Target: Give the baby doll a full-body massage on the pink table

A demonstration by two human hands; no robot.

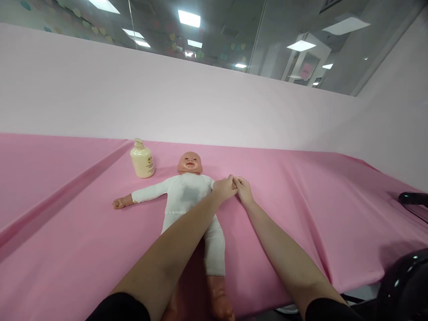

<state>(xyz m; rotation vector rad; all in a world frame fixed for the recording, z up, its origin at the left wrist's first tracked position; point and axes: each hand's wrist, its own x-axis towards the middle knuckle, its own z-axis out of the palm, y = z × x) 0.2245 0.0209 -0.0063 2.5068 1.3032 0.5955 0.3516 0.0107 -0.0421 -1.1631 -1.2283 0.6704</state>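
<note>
A baby doll [177, 200] lies on its back with its head away from me, its white cloth body marked by a grey patch on the chest. My left hand [224, 187] reaches across the doll and is closed around its arm on the right side. Against it, my right hand [244, 189] is closed at the end of that same arm, fingertips meeting the left hand's. The doll's hand there is mostly hidden by my fingers. Its other arm stretches out to the left. My left forearm covers part of the doll's hips and one leg.
A cream pump bottle [142, 161] stands left of the doll's head. Pink cloth [277, 214] with folds covers the table. Behind it rises a white wall [200, 111] with glass above. Black shiny objects [406, 285] sit at the right edge.
</note>
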